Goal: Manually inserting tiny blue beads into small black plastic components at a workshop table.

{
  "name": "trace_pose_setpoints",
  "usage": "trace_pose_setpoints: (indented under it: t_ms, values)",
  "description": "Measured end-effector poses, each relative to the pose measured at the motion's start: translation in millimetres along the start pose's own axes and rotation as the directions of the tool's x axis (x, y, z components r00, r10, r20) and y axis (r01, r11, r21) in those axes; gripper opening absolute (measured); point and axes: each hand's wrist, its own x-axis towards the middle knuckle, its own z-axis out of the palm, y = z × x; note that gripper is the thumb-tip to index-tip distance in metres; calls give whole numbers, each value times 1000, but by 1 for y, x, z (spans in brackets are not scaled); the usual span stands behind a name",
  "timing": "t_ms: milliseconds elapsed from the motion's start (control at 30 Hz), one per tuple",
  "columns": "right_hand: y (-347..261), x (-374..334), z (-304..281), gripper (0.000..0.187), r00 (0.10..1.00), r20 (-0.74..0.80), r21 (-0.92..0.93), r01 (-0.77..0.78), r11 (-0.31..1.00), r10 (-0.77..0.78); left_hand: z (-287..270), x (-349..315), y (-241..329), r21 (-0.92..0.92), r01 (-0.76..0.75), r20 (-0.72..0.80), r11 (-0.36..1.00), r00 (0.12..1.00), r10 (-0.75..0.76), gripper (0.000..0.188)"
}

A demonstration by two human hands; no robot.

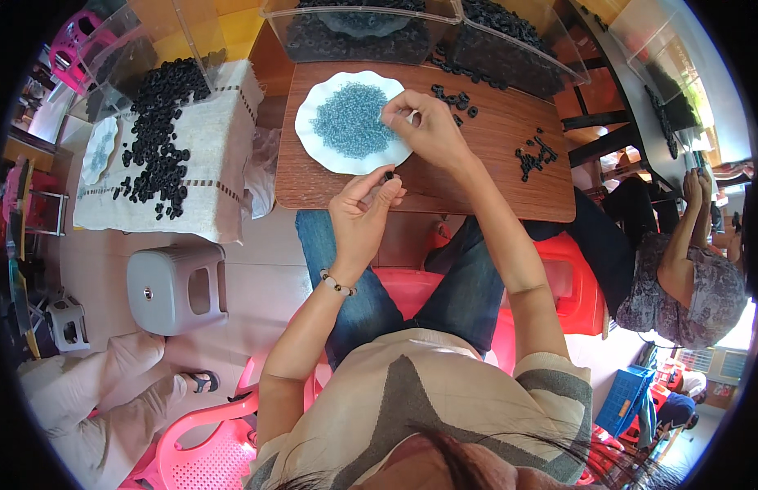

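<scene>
My left hand [364, 214] is closed in a pinch on a small black part [388, 175], held just past the near rim of a white scalloped plate [312, 145]. On that plate lies a heap of tiny clear blue-grey beads [352, 121]. Over the plate's right side, my right hand [430, 129] has its thumb and fingertips pressed together beside the beads. Whatever is between those fingertips is too small to make out. Both hands are above the brown wooden table [493, 175].
Clear bins of black parts [363, 37] line the table's far edge. Loose black parts [536, 155] lie at right. A cloth-covered table [109, 208] at left bears more black pieces. Below it stands a grey stool [162, 290]. Another person [681, 286] sits at right.
</scene>
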Motion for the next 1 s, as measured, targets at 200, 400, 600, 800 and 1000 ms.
trace_pose_setpoints:
  t_ms: [200,400,600,800,1000]
  values:
    - [-2,1,0,17,994,40,104,-107,989,103,-3,1,2,23,-11,-38,1000,999,12,29]
    - [-3,1,-3,22,981,107,408,-191,893,161,-17,16,13,114,-30,-137,993,989,46,27]
    - [-12,-1,-4,27,950,231,538,-304,786,210,-22,28,11,189,-126,-127,974,980,151,26]
    - [-22,-14,9,32,940,254,557,-333,761,226,-18,40,5,368,-244,-128,897,942,309,22]
    - [-20,-17,14,39,932,279,626,-359,692,231,-20,44,5,400,-245,-111,883,943,312,19]
